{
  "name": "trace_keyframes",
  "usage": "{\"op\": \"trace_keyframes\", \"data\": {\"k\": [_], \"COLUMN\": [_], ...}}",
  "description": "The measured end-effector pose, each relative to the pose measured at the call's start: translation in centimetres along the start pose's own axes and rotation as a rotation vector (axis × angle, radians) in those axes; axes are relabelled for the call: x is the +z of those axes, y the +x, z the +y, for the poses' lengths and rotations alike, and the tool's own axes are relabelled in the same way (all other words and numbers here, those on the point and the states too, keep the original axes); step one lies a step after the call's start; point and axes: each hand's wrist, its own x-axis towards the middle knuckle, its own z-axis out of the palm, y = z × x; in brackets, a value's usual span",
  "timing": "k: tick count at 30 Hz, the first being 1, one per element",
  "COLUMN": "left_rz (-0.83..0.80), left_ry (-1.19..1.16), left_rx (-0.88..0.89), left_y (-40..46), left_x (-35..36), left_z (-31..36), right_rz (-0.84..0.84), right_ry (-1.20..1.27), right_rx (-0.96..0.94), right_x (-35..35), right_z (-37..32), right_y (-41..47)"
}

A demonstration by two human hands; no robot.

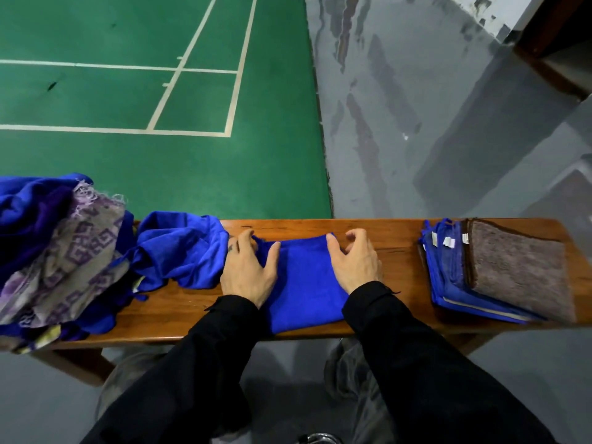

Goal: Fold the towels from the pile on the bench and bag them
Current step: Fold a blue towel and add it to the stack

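Note:
A blue towel [304, 283] lies folded on the wooden bench [397, 238] straight ahead of me. My left hand [250, 270] pinches its far left corner between thumb and fingers. My right hand [355, 261] rests on its right edge, thumb on the far right corner, the other fingers curled above the wood. To the left sits the pile [57, 251]: a crumpled blue towel [182, 248] and a grey-purple patterned cloth over more blue fabric. At the right lies a stack of folded towels [480, 274], blue ones beneath a grey-brown one [519, 267].
Beyond the bench lie a green court floor with white lines [160, 107] and a grey concrete floor [416, 123]. A dark wooden frame [557, 59] stands at the top right. My legs and black sleeves fill the space below the bench edge.

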Motion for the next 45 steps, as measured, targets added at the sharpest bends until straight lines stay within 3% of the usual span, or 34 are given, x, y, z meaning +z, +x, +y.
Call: {"op": "trace_keyframes", "data": {"k": [2,6,10,13,18,21,26,33,36,40,43,45], "left_rz": [0.014,-0.035,-0.117,-0.167,-0.208,-0.277,-0.36,-0.546,-0.606,-0.668,-0.516,-0.411], "left_ry": [0.008,0.345,0.241,-0.145,-0.952,-1.133,-0.893,-0.843,-0.721,-0.181,-0.095,0.022], "left_rx": [0.035,0.068,-0.057,-0.095,-0.442,-0.378,-0.006,0.263,0.262,0.357,0.554,0.794], "left_y": [-1.2,-3.2,-4.3,-4.7,-6.2,-8.0,-7.9,-6.2,-6.1,-7.0,-8.1,-8.2], "left_x": [-0.2,0.2,-0.2,-0.9,-2.5,-3.5,-4.0,3.0,7.3,12.5,13.7,14.4], "left_z": [-1.2,-3.3,-1.9,-1.1,2.4,4.8,10.2,25.4,29.0,28.8,27.9,27.6], "right_rz": [-0.017,-0.05,-0.182,-0.237,-0.274,-0.19,0.032,0.401,0.407,0.309,0.333,0.216], "right_ry": [-0.017,-0.168,0.266,0.544,0.87,0.92,0.857,0.761,0.634,0.122,-0.01,-0.192], "right_rx": [0.002,-0.056,0.013,0.039,0.045,0.005,-0.062,-0.014,0.098,0.304,0.047,-0.13], "right_x": [-0.3,0.1,-0.3,-1.5,-5.1,-7.4,-13.1,-26.0,-28.2,-28.4,-27.2,-25.3], "right_z": [0.9,1.5,0.4,-0.4,-1.9,-1.9,0.1,7.1,10.8,15.4,16.0,16.6], "right_y": [-1.1,-3.0,-3.6,-4.0,-4.8,-5.6,-6.4,-2.0,0.6,1.6,2.1,2.6]}}
